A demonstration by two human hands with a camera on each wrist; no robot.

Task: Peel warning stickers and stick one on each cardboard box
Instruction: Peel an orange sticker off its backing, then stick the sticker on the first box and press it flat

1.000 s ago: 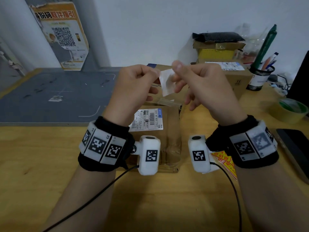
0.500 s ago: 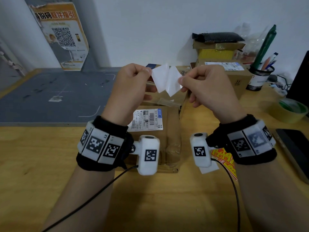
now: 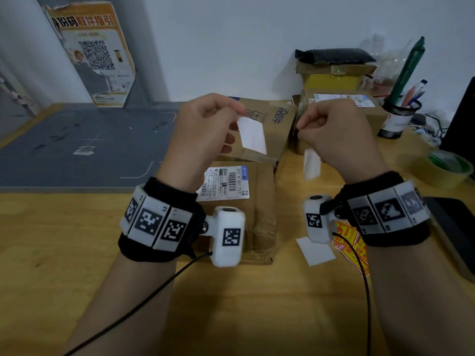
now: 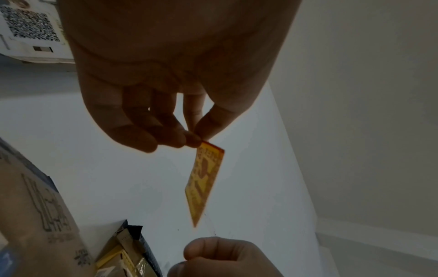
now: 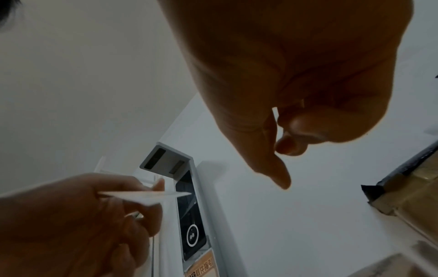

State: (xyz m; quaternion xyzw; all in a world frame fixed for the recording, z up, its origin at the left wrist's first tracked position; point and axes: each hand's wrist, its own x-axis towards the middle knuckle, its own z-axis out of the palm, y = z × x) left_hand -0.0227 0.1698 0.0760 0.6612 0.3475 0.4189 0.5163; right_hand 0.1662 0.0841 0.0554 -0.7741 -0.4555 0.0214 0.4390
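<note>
My left hand (image 3: 239, 113) pinches one corner of a peeled warning sticker (image 3: 253, 136), held up above the boxes. Its white back faces the head view; its orange-and-yellow face (image 4: 203, 180) shows in the left wrist view. My right hand (image 3: 299, 129) hangs beside it with curled fingers that hold nothing (image 5: 284, 165). A blurred white backing slip (image 3: 311, 163) is in the air below that hand. A cardboard box (image 3: 259, 209) with a shipping label lies under my hands, a second box (image 3: 275, 124) behind it, a third (image 3: 370, 113) at the right back.
A pile of red-and-yellow stickers (image 3: 349, 245) and a white backing slip (image 3: 316, 250) lie under my right wrist. A pen holder (image 3: 397, 119), a tape roll (image 3: 447, 170) and a dark flat device (image 3: 455, 227) stand at the right. A grey mat (image 3: 77, 145) covers the left back.
The sticker and its backing have come fully apart. My hands have moved away from each other, the left keeping the sticker, and the backing has left my right hand and drops.
</note>
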